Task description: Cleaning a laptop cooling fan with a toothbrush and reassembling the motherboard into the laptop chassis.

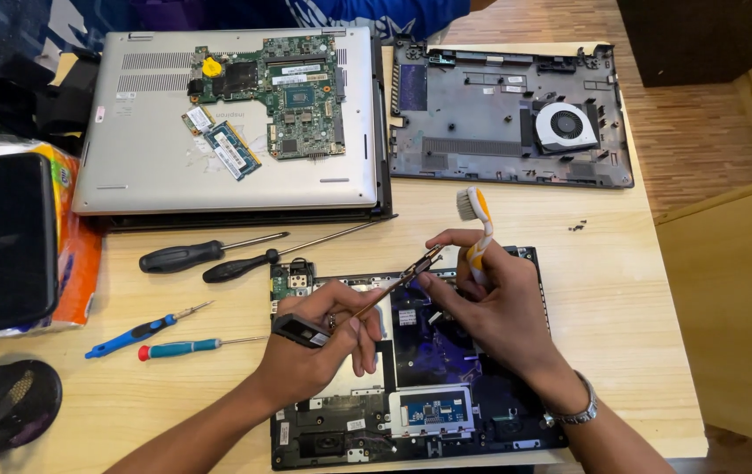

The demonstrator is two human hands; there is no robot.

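On table: four screwdrivers (pixel 185 255); left hand (pixel 319 347) fingers grip board strip (pixel 393 285), right hand (pixel 490 294) toothbrush (pixel 476 211).

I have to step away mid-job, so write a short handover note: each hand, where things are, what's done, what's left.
Left hand: grip on one end of a long thin strip part, held above the open laptop base.
Right hand: pinches the strip's other end and holds a toothbrush, bristles up.
Done: motherboard is out, lying on the silver laptop; bottom cover with fan is set aside at the back.
Left: strip not yet set down; four screwdrivers lie unused at left.
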